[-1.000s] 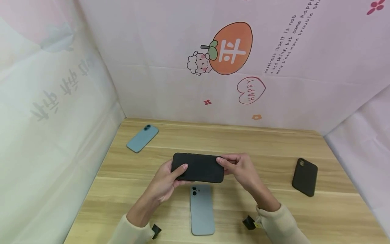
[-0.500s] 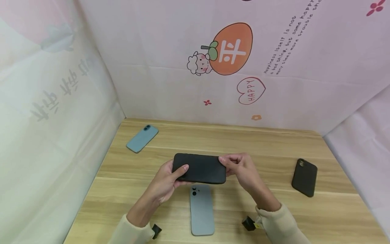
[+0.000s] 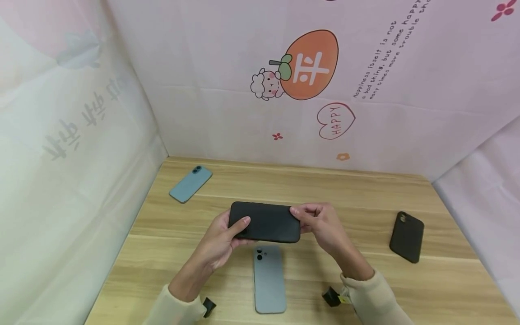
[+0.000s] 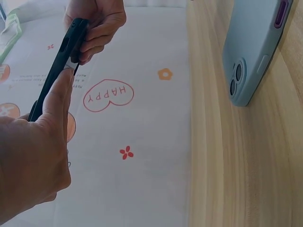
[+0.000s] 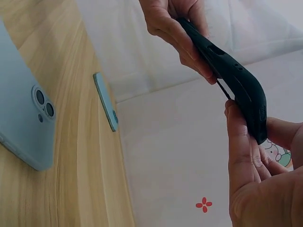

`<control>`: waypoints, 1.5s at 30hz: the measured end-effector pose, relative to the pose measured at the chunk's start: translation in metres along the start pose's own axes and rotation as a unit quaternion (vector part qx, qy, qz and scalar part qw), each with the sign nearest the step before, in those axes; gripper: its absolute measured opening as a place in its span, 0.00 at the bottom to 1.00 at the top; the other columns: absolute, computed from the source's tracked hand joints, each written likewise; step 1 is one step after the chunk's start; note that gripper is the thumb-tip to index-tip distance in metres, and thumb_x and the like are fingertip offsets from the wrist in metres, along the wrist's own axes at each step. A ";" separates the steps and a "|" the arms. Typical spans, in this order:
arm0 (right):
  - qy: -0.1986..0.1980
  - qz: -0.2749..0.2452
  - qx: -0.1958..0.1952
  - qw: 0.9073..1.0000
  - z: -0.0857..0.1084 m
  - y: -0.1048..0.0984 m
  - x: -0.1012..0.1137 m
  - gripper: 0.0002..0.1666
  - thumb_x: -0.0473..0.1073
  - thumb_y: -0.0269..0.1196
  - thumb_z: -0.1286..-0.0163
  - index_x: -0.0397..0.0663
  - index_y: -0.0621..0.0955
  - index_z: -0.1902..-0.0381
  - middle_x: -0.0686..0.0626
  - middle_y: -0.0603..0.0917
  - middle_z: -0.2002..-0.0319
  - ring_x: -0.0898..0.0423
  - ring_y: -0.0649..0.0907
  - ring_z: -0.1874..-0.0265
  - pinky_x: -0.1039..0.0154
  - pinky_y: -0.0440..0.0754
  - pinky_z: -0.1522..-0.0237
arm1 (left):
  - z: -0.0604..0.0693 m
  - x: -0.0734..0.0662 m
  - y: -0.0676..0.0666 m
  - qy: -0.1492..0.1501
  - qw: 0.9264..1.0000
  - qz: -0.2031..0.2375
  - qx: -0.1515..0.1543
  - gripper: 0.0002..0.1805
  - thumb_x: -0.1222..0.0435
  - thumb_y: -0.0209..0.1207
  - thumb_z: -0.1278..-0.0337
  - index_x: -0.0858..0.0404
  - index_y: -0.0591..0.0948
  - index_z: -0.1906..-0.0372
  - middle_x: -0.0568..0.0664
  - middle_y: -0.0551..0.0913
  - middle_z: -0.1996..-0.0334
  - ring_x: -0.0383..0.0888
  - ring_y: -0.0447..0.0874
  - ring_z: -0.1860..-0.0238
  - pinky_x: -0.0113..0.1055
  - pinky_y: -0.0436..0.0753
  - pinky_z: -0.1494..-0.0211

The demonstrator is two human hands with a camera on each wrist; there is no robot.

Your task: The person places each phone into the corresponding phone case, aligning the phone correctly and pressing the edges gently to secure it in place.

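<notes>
A black phone case [image 3: 268, 223] is held level in the air by both hands, its flat side facing up in the head view. My left hand [image 3: 215, 241] grips its left end, thumb lying on top. At the opposite end, my right hand [image 3: 322, 225] pinches the far corner between thumb and fingers. From the right wrist, the case [image 5: 246, 94] looks bent near the right fingers [image 5: 239, 142], with a narrow slit along its underside. Whether a phone sits inside cannot be told. Beneath the hands lies a pale blue phone [image 3: 270, 284], camera side up.
A second blue phone [image 3: 190, 184] lies at the table's back left. Another black phone case [image 3: 406, 236] rests on the right side. The wooden table [image 3: 345, 189] meets printed white cloth walls [image 3: 219, 122] at the back and sides.
The case's right end shifts slightly right, then the case rises a little with both hands. Their grips look the same, and the things on the table stay in place.
</notes>
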State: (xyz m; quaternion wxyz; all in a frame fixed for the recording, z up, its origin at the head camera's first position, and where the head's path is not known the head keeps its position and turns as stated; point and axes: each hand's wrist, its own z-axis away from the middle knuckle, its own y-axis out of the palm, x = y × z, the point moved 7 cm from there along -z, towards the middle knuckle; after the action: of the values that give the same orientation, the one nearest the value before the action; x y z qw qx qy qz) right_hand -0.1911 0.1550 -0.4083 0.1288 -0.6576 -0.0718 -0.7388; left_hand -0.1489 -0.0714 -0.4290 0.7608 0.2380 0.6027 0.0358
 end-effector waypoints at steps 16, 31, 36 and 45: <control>0.031 -0.026 0.069 0.997 0.008 0.016 -0.012 0.19 0.40 0.67 0.23 0.22 0.84 0.51 0.38 0.91 0.60 0.48 0.93 0.64 0.52 0.92 0.56 | -0.003 -0.006 -0.006 0.014 0.999 0.010 -0.044 0.24 0.72 0.51 0.19 0.75 0.64 0.26 0.71 0.72 0.33 0.57 0.82 0.36 0.48 0.86 0.39; 0.043 -0.040 0.114 0.992 0.015 0.024 -0.019 0.19 0.41 0.68 0.23 0.24 0.83 0.54 0.35 0.92 0.61 0.48 0.93 0.62 0.48 0.91 0.54 | -0.003 -0.008 -0.007 0.012 0.999 0.010 -0.043 0.25 0.72 0.50 0.18 0.75 0.62 0.24 0.73 0.70 0.30 0.62 0.78 0.32 0.50 0.84 0.37; 0.032 -0.053 0.114 0.992 0.017 0.024 -0.020 0.18 0.39 0.67 0.23 0.23 0.83 0.53 0.36 0.92 0.61 0.50 0.93 0.62 0.52 0.91 0.55 | -0.003 -0.007 -0.006 0.008 0.999 0.017 -0.038 0.26 0.72 0.50 0.18 0.75 0.62 0.24 0.72 0.69 0.30 0.60 0.78 0.31 0.51 0.84 0.37; 0.015 -0.046 0.100 0.994 0.018 0.023 -0.018 0.19 0.39 0.66 0.22 0.21 0.82 0.51 0.36 0.92 0.61 0.50 0.93 0.61 0.53 0.91 0.54 | -0.005 -0.008 -0.005 0.007 0.999 0.023 -0.035 0.25 0.71 0.49 0.17 0.75 0.61 0.24 0.72 0.69 0.30 0.60 0.77 0.31 0.51 0.83 0.36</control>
State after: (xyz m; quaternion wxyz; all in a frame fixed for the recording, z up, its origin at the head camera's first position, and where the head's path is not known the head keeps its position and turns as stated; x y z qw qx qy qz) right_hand -0.1658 0.1397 -0.4254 0.1606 -0.6265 -0.1742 -0.7426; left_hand -0.1567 -0.0769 -0.4247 0.7634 0.2250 0.6008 0.0759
